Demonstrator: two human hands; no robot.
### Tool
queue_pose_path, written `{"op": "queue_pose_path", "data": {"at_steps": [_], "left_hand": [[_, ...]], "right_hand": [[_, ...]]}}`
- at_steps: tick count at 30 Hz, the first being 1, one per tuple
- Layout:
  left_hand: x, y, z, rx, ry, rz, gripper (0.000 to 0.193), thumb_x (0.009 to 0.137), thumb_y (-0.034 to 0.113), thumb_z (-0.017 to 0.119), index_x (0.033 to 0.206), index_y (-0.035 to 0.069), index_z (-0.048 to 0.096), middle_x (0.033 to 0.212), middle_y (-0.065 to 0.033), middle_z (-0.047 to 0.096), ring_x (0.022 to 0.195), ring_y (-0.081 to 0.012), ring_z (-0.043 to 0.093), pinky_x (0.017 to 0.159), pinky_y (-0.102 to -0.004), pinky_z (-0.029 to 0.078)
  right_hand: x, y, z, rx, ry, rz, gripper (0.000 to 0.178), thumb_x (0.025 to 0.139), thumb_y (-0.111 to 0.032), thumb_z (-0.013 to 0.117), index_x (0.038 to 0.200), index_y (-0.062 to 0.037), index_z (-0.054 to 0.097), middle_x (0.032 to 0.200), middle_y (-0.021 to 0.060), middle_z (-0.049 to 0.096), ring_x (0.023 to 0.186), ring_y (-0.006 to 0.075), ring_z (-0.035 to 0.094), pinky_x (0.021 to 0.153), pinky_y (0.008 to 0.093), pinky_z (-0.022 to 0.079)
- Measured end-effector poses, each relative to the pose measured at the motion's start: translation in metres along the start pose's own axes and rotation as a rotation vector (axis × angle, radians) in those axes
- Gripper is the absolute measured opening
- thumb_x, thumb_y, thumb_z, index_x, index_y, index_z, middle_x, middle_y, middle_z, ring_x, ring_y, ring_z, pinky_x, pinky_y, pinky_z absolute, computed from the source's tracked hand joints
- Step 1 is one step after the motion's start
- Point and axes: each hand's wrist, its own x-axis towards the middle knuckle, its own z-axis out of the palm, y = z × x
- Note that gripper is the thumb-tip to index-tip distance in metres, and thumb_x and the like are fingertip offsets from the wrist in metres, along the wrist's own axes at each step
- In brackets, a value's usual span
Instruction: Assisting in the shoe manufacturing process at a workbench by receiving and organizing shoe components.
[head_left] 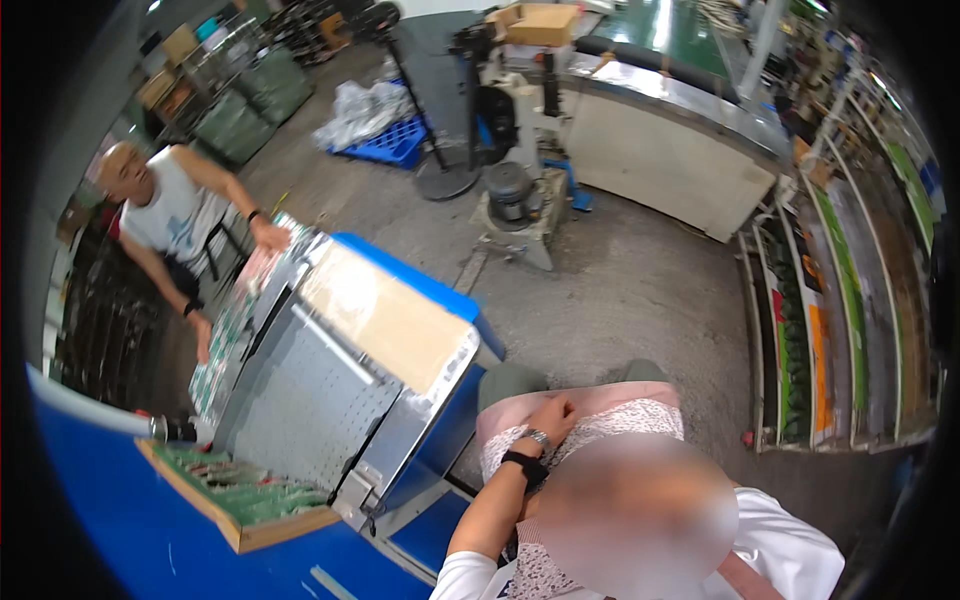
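Note:
My left hand (550, 416) rests on the patterned pink-and-white apron (640, 407) over my lap. Its fingers look curled in, and whatever may be inside them is hidden. A metal watch (538, 438) and a black wristband (524, 468) circle that wrist. My right hand does not show; a blurred patch covers that part of my body. Left of me stands a blue machine (425, 450) with a perforated grey plate (300, 385) and a beige top panel (385, 310). No hand of mine touches it.
Across the machine, a person in a white sleeveless top (180, 215) has both hands by green-and-white pieces (225, 370). A wood-edged tray (240, 535) sits nearer. Ahead are a motor unit (512, 195), a fan stand (445, 183) and a blue crate (395, 145); shelving (815, 300) lines the right.

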Motion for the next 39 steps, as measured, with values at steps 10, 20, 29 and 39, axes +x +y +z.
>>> {"op": "queue_pose_path", "data": {"at_steps": [10,20,29,39], "left_hand": [[-0.008,-0.005,-0.008,-0.035,0.013,-0.028,0.014,0.082,0.019,0.064,0.085,0.005,0.064,0.074,-0.0132,0.067,0.068,-0.0285,0.065,0.066,-0.0385,0.052],[-0.009,0.018,-0.013,0.026,0.028,-0.053,0.016,0.083,0.022,0.066,0.084,0.006,0.068,0.076,-0.0129,0.069,0.072,-0.0301,0.068,0.068,-0.0387,0.053],[-0.006,0.021,-0.011,-0.02,0.001,-0.034,0.016,0.082,0.023,0.067,0.084,0.007,0.069,0.075,-0.0117,0.069,0.071,-0.0287,0.068,0.068,-0.0388,0.053],[-0.01,0.012,-0.014,0.026,0.029,-0.05,0.016,0.082,0.022,0.066,0.084,0.006,0.068,0.075,-0.0129,0.069,0.071,-0.0292,0.068,0.068,-0.0391,0.053]], "right_hand": [[-0.021,0.08,0.017,-0.145,-0.075,0.138,0.026,0.093,-0.024,0.059,0.116,-0.0124,0.064,0.123,0.0071,0.064,0.113,0.0261,0.061,0.086,0.0378,0.051],[-0.052,0.182,0.05,-0.272,-0.107,0.068,0.028,0.094,-0.027,0.057,0.117,-0.0131,0.062,0.12,0.0063,0.066,0.107,0.0273,0.064,0.082,0.0363,0.053],[-0.119,0.38,0.098,-0.706,-0.151,0.061,0.026,0.094,-0.024,0.056,0.118,-0.0149,0.061,0.123,0.0053,0.064,0.107,0.0273,0.063,0.078,0.0374,0.054],[-0.107,0.396,0.131,-0.834,-0.159,0.048,0.025,0.093,-0.025,0.056,0.114,-0.013,0.061,0.118,0.0061,0.064,0.103,0.0279,0.064,0.076,0.0378,0.054]]}}
